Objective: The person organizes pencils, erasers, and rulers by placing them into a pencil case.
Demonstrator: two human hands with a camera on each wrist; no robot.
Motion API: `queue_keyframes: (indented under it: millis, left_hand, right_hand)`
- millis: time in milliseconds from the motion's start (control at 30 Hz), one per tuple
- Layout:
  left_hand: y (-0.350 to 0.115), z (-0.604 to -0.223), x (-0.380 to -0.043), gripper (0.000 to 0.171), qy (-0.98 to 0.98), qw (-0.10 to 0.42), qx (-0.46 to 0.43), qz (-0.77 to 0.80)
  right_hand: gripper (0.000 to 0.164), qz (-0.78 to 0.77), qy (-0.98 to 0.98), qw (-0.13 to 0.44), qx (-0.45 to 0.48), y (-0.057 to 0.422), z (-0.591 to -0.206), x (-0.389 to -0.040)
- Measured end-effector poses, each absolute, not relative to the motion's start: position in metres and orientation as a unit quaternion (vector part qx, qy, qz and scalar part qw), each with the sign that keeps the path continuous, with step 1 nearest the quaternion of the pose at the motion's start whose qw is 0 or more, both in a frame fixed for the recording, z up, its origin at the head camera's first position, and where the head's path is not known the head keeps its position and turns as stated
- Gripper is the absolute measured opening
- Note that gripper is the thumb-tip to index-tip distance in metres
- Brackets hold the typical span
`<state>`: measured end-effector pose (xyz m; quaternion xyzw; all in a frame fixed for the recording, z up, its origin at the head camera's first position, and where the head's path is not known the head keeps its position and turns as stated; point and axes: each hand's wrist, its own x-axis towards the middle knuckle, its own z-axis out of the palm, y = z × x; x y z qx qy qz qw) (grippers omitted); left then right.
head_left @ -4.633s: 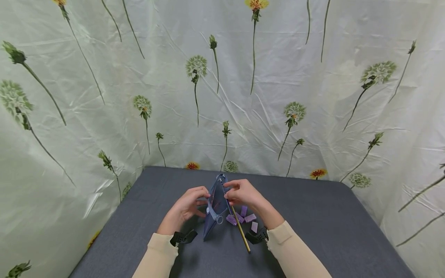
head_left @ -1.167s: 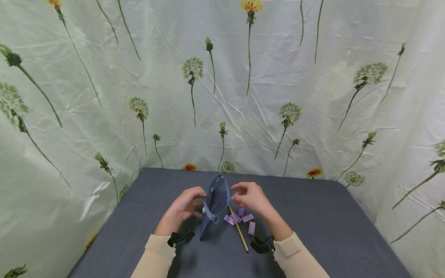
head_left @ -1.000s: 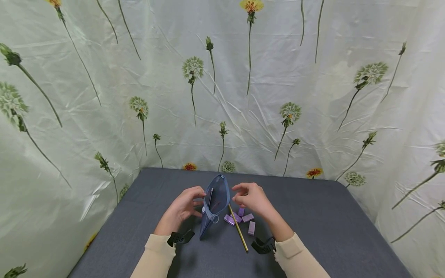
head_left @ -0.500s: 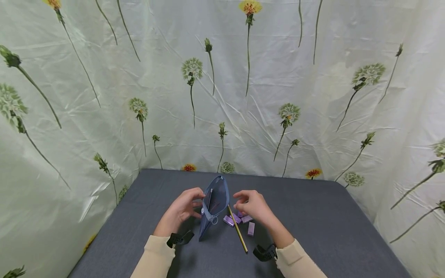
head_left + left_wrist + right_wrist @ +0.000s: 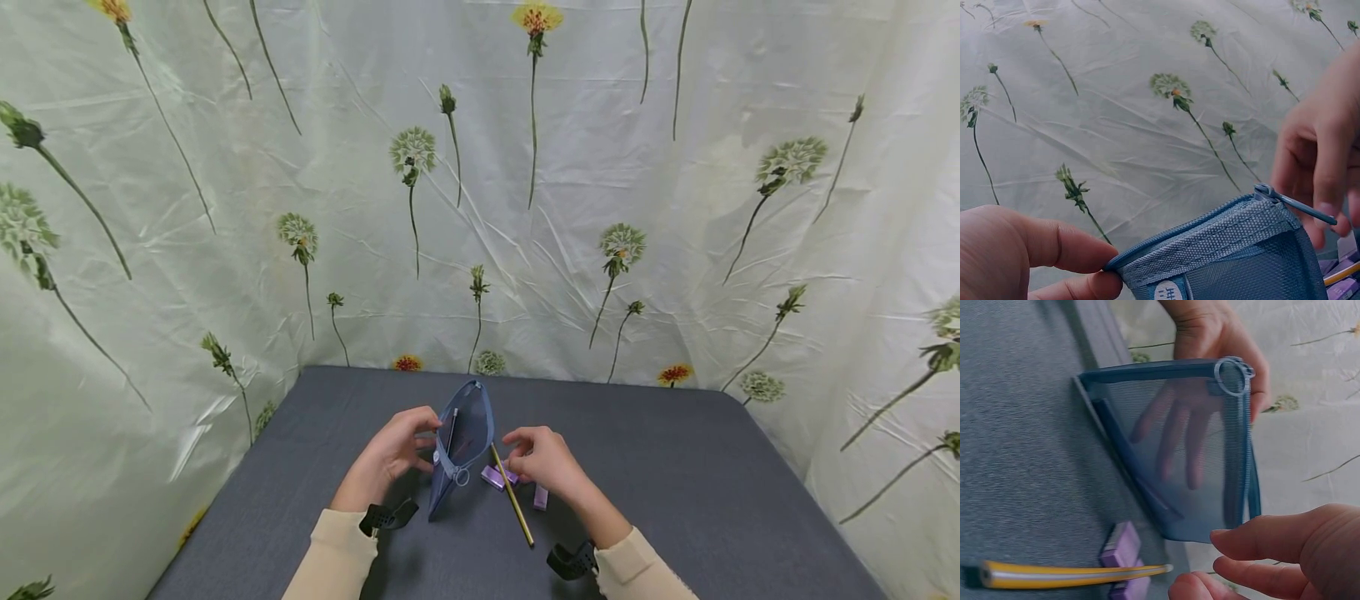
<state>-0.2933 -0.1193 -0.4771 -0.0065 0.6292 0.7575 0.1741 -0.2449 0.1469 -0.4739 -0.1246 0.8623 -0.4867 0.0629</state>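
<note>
My left hand [image 5: 399,446] pinches the rim of a blue mesh zip pouch [image 5: 1235,250] between thumb and fingers, and the pouch stands with its mouth open. A dark pencil [image 5: 453,431] shows inside it. My right hand [image 5: 546,457] is just right of the pouch, over several small purple blocks [image 5: 492,477], hiding some of them. In the right wrist view nothing sits between its loosely bent fingers [image 5: 1272,540]. A yellow striped pencil [image 5: 514,498] lies across the purple blocks, next to the pouch. The ring zip pull [image 5: 1231,376] hangs at the pouch's near end.
A dark grey cloth-covered table [image 5: 675,500] lies under everything. Behind and beside it hangs a pale curtain [image 5: 337,142] printed with dandelions. Each wrist wears a black camera strap [image 5: 387,517] below a cream sleeve [image 5: 333,554].
Earlier my right hand held a pencil at the pouch mouth; that pencil is now inside and the hand is off it. Since then the right hand has moved down over the purple blocks.
</note>
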Motion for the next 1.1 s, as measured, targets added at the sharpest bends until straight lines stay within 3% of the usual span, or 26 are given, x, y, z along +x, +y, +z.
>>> queue_keyframes:
  millis: [1100]
  left_hand:
    - [-0.119,-0.476,-0.292,0.023,0.624,0.178,-0.013,0.761]
  right_hand:
    - [0.041,-0.400,0.904,0.015,-0.153,0.141,-0.507,-0.232]
